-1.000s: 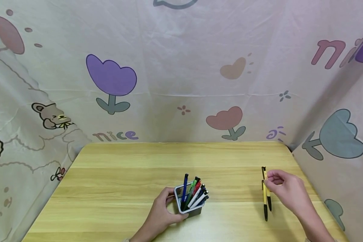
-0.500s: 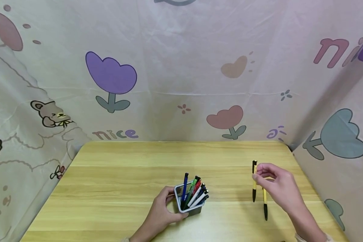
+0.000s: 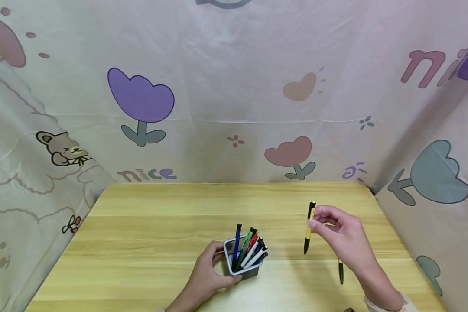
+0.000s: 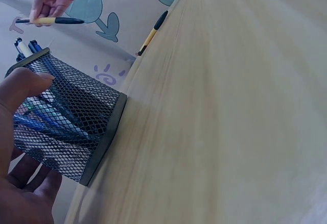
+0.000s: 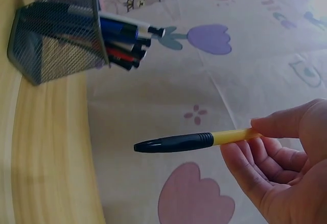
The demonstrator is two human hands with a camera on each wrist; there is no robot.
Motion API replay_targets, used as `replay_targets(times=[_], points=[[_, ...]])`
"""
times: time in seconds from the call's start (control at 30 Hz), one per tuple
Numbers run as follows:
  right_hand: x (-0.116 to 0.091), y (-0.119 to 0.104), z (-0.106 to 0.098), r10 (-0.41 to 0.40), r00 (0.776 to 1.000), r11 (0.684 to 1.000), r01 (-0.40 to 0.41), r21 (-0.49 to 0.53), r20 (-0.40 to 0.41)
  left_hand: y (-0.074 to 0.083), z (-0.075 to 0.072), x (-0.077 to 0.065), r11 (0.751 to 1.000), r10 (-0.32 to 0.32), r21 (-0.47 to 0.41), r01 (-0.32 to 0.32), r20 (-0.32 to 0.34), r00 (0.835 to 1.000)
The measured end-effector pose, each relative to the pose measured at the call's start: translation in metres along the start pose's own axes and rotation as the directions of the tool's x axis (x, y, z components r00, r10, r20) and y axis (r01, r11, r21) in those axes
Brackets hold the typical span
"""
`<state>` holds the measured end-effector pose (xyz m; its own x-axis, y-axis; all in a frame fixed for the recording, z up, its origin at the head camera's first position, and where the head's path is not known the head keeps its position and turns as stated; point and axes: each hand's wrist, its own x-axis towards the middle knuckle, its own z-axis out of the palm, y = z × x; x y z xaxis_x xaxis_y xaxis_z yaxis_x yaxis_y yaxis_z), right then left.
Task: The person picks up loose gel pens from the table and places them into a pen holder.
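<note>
A black mesh pen holder (image 4: pixel 66 117) stands near the front middle of the table with several pens (image 3: pixel 249 249) in it: blue, green, red and white ones. My left hand (image 3: pixel 208 268) grips the holder, thumb on the near side and fingers round the left side. Between thumb and fingertips, my right hand (image 3: pixel 345 234) pinches a yellow pen (image 3: pixel 309 229) with a black grip, tip down, raised above the table to the right of the holder. In the right wrist view its black grip (image 5: pixel 173 143) shows clearly. A second yellow and black pen (image 3: pixel 341 273) lies on the table, partly hidden by the right hand.
The wooden table (image 3: pixel 160 234) is bounded by a printed cloth (image 3: pixel 218 95) at the back and both sides. A small dark object (image 3: pixel 349 310) shows at the bottom edge, too cut off to identify.
My right hand has lifted one yellow pen away from the other and carried it left toward the holder. The second pen stays on the table. My left hand keeps its hold.
</note>
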<state>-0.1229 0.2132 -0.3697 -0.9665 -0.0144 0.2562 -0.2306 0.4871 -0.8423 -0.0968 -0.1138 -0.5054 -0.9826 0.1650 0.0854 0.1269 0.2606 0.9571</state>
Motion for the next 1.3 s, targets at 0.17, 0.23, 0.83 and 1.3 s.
replay_targets(times=[0.17,0.23,0.83,1.3], points=[[0.000,-0.011,0.008,-0.034,0.999,0.997,0.034,0.075,-0.003,0.001,0.000,0.000,0.999,-0.029,-0.023,0.029,-0.004,1.000],[0.000,-0.016,0.011,-0.043,0.999,0.993,0.043,0.112,-0.003,0.001,0.000,0.000,0.999,-0.026,-0.018,0.026,-0.003,1.000],[-0.001,-0.039,0.034,-0.058,0.998,0.953,0.049,0.299,0.020,-0.002,-0.002,0.001,0.999,-0.033,-0.011,0.033,0.025,0.999],[-0.003,-0.041,0.059,-0.100,0.992,0.917,0.059,0.395,0.082,-0.001,-0.002,0.001,0.999,-0.031,-0.006,0.032,0.029,0.999]])
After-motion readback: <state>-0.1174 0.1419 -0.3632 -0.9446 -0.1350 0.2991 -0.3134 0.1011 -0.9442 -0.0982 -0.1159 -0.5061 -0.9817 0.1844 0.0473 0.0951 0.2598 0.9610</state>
